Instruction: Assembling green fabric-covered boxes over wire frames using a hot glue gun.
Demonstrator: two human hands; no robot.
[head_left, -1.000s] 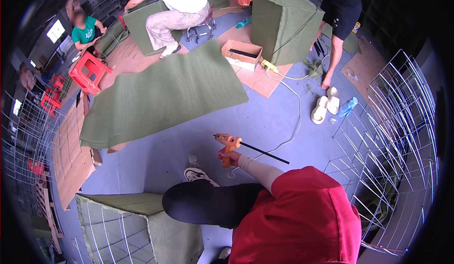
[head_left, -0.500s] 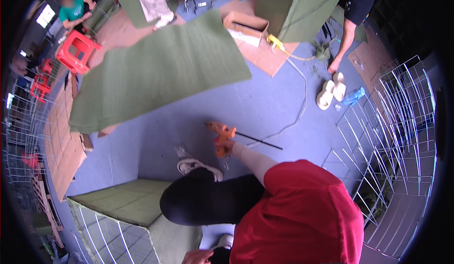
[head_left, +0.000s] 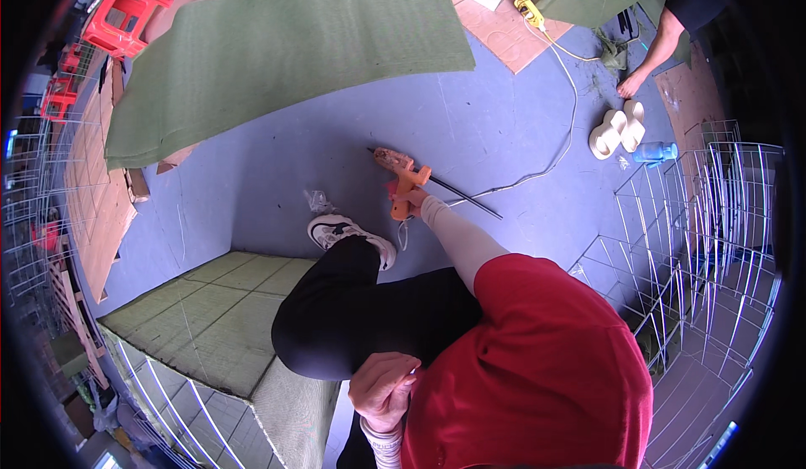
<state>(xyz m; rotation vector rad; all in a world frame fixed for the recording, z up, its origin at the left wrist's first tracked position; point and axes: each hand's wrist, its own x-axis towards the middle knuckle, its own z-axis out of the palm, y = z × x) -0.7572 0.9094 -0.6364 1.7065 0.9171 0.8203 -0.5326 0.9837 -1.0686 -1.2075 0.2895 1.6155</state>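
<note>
My right hand [head_left: 412, 201] is wrapped round the handle of an orange glue gun [head_left: 403, 173], held low over the grey floor. A long black stick [head_left: 467, 196] pokes out from the gun's rear, and its nozzle points to the far left. My left hand [head_left: 384, 389] is by my bent leg with the fingers curled; whatever is in them, if anything, is hidden. Close to my left knee is a box-like wire frame covered in green fabric [head_left: 214, 301]. Near my shoe [head_left: 340, 232] lies a crumpled clear plastic piece [head_left: 318, 202].
A green sheet [head_left: 294, 57] spreads across the far left. A pale cord [head_left: 554, 162] runs over the floor to a yellow power socket [head_left: 529, 11]. Wire grids [head_left: 697, 234] stand at right, near cream slippers [head_left: 609, 133] and a blue bottle [head_left: 656, 152]. Another person's arm [head_left: 651, 59] reaches down at far right.
The view has tilted down toward my body. My left hand has come up from the lower edge to beside my leg. My right hand still holds the glue gun.
</note>
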